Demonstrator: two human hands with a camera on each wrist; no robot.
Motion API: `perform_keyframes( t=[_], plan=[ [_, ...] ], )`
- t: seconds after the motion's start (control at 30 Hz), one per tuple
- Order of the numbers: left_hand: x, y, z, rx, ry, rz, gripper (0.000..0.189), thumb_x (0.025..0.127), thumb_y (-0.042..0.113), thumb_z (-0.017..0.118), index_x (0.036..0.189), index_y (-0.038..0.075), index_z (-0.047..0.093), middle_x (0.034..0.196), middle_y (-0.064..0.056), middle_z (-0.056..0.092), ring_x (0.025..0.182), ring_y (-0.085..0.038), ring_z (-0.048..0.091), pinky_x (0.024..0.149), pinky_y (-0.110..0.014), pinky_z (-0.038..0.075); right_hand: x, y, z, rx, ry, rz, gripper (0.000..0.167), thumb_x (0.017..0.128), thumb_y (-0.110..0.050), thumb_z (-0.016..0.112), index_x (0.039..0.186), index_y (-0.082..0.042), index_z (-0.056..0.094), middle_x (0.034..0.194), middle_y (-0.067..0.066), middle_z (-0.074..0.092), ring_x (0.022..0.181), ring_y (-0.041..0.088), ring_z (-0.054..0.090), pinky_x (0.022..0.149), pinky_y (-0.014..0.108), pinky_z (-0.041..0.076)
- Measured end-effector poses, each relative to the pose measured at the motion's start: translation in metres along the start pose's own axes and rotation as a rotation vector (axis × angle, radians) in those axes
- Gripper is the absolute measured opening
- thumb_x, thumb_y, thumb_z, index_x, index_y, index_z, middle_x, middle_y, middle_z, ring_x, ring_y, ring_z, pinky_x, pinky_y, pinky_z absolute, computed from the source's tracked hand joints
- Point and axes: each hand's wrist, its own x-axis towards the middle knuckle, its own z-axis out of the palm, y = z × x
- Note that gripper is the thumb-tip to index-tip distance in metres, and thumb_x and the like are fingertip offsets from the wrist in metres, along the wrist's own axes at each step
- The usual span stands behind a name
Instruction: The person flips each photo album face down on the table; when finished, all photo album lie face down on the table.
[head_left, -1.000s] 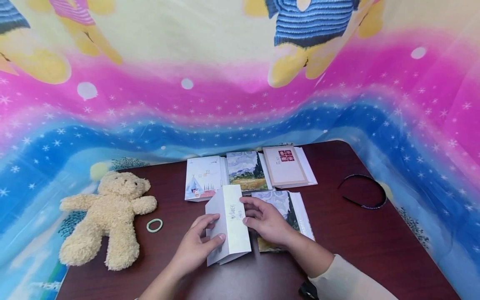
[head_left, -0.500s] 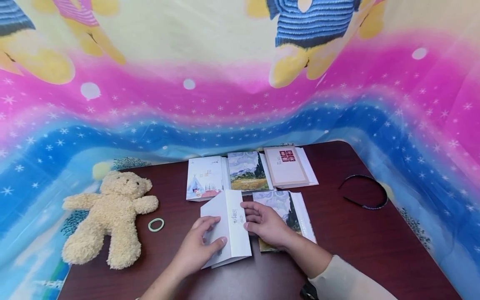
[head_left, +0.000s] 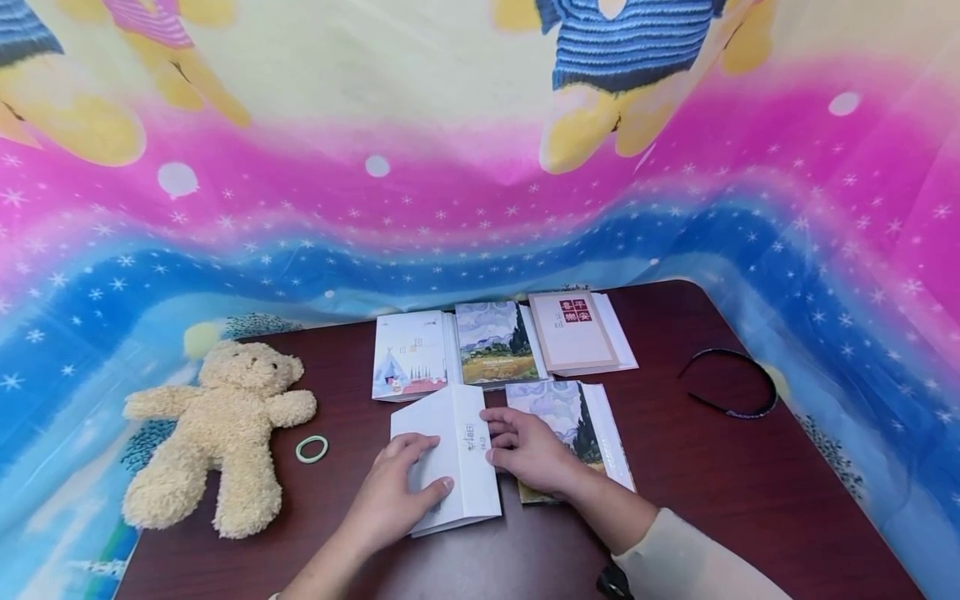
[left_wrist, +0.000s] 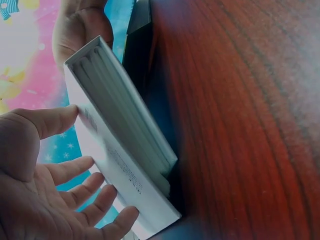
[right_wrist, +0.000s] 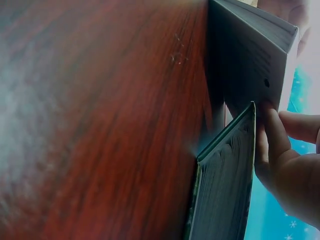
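Between both hands a white photo album (head_left: 427,412) leans on the table, its lettered spine (head_left: 478,475) facing up and the cover tilting to the left. My left hand (head_left: 397,479) touches the cover with spread thumb and fingertips; the left wrist view shows those fingers fairly straight, beside the album's page edges (left_wrist: 122,115). My right hand (head_left: 536,454) has its fingertips at the spine's right edge. In the right wrist view its fingers (right_wrist: 275,132) press against the back cover. Under the right forearm lies an album with a landscape painting (head_left: 551,400), partly covered by that hand.
Three more albums stand in a back row: one with a tent (head_left: 405,375), one with a landscape (head_left: 491,346), one pink with red characters (head_left: 573,337). A teddy bear (head_left: 232,425) and green hair tie (head_left: 311,449) are left, a black headband (head_left: 731,383) right.
The white album has tipped further left, so its cover faces up more and the spine has sunk lower. Both hands stay against it with little movement.
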Motion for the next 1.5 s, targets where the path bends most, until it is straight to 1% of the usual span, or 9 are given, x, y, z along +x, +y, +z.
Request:
perform_keyframes(
  t=[0.13, 0.3, 0.57, 0.8, 1.03, 1.13, 1.27, 1.33, 1.5],
  plan=[
    [0.001, 0.000, -0.001, 0.046, 0.000, 0.010, 0.052, 0.085, 0.034, 0.085, 0.132, 0.017, 0.071, 0.136, -0.006, 0.060, 0.129, -0.033, 0.053, 0.104, -0.055, 0.046, 0.001, 0.000, 0.001, -0.047, -0.004, 0.009, 0.053, 0.095, -0.001, 0.071, 0.145, -0.001, 0.054, 0.128, 0.015, 0.065, 0.106, 0.023, 0.068, 0.079, 0.030, 0.061],
    [0.002, -0.002, -0.002, 0.073, 0.006, 0.018, 0.052, 0.084, 0.033, 0.085, 0.131, 0.016, 0.071, 0.134, -0.006, 0.061, 0.127, -0.033, 0.054, 0.103, -0.054, 0.047, 0.003, 0.000, 0.002, -0.075, -0.014, 0.010, 0.052, 0.094, -0.002, 0.071, 0.144, -0.001, 0.056, 0.126, 0.014, 0.067, 0.102, 0.020, 0.069, 0.077, 0.029, 0.061],
    [0.003, -0.004, -0.003, 0.133, 0.006, 0.013, 0.053, 0.083, 0.035, 0.086, 0.131, 0.018, 0.071, 0.133, -0.005, 0.060, 0.125, -0.031, 0.054, 0.101, -0.053, 0.048, 0.007, 0.001, 0.005, -0.242, 0.005, 0.002, 0.051, 0.092, -0.006, 0.073, 0.141, -0.004, 0.060, 0.117, 0.009, 0.072, 0.093, 0.013, 0.071, 0.075, 0.027, 0.059],
    [0.005, -0.005, -0.004, 0.163, 0.000, 0.011, 0.053, 0.082, 0.037, 0.086, 0.130, 0.018, 0.072, 0.133, -0.004, 0.061, 0.125, -0.031, 0.053, 0.099, -0.054, 0.049, 0.011, 0.004, 0.011, -0.359, 0.034, -0.006, 0.051, 0.090, -0.008, 0.078, 0.138, -0.004, 0.063, 0.115, 0.010, 0.074, 0.089, 0.014, 0.072, 0.076, 0.031, 0.059],
    [0.006, -0.004, -0.003, 0.198, -0.006, -0.010, 0.054, 0.081, 0.039, 0.086, 0.130, 0.019, 0.072, 0.132, -0.004, 0.061, 0.122, -0.031, 0.054, 0.093, -0.057, 0.051, 0.010, 0.002, 0.017, -0.426, 0.047, -0.004, 0.050, 0.091, -0.009, 0.076, 0.140, -0.004, 0.062, 0.118, 0.011, 0.074, 0.093, 0.016, 0.072, 0.079, 0.033, 0.060],
    [0.007, -0.004, -0.002, 0.211, -0.007, -0.016, 0.055, 0.081, 0.041, 0.086, 0.130, 0.019, 0.072, 0.132, -0.004, 0.061, 0.122, -0.031, 0.054, 0.093, -0.057, 0.051, 0.010, 0.001, 0.017, -0.441, 0.041, -0.008, 0.051, 0.092, -0.009, 0.075, 0.140, -0.003, 0.061, 0.119, 0.012, 0.073, 0.094, 0.017, 0.072, 0.080, 0.034, 0.060],
    [0.008, -0.005, 0.000, 0.234, -0.008, -0.025, 0.058, 0.081, 0.043, 0.085, 0.131, 0.020, 0.071, 0.133, -0.004, 0.060, 0.123, -0.032, 0.054, 0.090, -0.058, 0.052, 0.008, 0.000, 0.017, -0.443, 0.011, -0.014, 0.053, 0.092, -0.008, 0.074, 0.142, -0.001, 0.059, 0.124, 0.014, 0.071, 0.096, 0.017, 0.073, 0.080, 0.032, 0.060],
    [0.009, -0.005, 0.000, 0.245, -0.007, -0.028, 0.059, 0.080, 0.044, 0.086, 0.132, 0.019, 0.071, 0.133, -0.004, 0.061, 0.122, -0.032, 0.054, 0.089, -0.058, 0.052, 0.007, -0.001, 0.017, -0.444, -0.002, -0.010, 0.054, 0.093, -0.009, 0.074, 0.144, 0.000, 0.057, 0.127, 0.015, 0.070, 0.100, 0.018, 0.073, 0.082, 0.032, 0.059],
    [0.010, -0.004, 0.000, 0.253, -0.005, -0.031, 0.061, 0.079, 0.044, 0.087, 0.132, 0.018, 0.071, 0.132, -0.005, 0.061, 0.119, -0.032, 0.054, 0.086, -0.058, 0.053, 0.005, -0.003, 0.016, -0.440, -0.012, -0.001, 0.059, 0.093, -0.012, 0.074, 0.146, 0.003, 0.054, 0.129, 0.017, 0.070, 0.110, 0.025, 0.072, 0.090, 0.038, 0.059]
  ],
)
